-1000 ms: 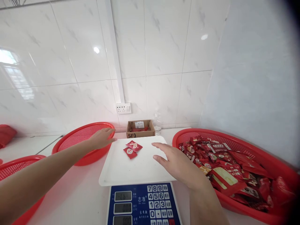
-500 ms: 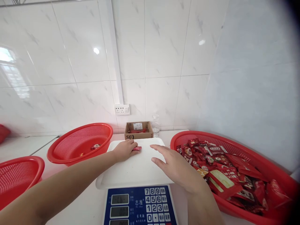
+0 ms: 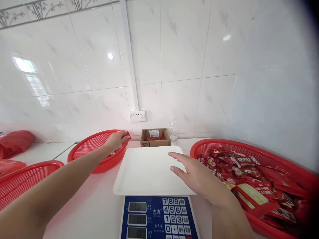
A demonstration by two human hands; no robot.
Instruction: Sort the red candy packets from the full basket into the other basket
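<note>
My left hand (image 3: pixel 116 141) is closed on a small red packet (image 3: pixel 127 135) above the right rim of a red plastic basket (image 3: pixel 83 147). Fingers apart and holding nothing, my right hand (image 3: pixel 193 171) hovers over the right side of the white weighing tray (image 3: pixel 149 172). That tray sits on a digital scale with a blue keypad panel (image 3: pixel 157 212). To the right, a long red basket (image 3: pixel 199 144) holds many red snack packets (image 3: pixel 245 171). Part of the left basket's inside is hidden by my left arm.
A cardboard box (image 3: pixel 156 143) with red packets inside stands by the wall, beside a clear plastic bottle (image 3: pixel 173 131). Another red basket (image 3: pixel 27 176) is at the lower left. Red bags (image 3: pixel 16 144) lie at the far left. A socket (image 3: pixel 137 116) is on the wall.
My left hand has lifted the red packet off the tray and carried it left to the basket's rim. My right hand stays open over the tray. The view has shifted slightly.
</note>
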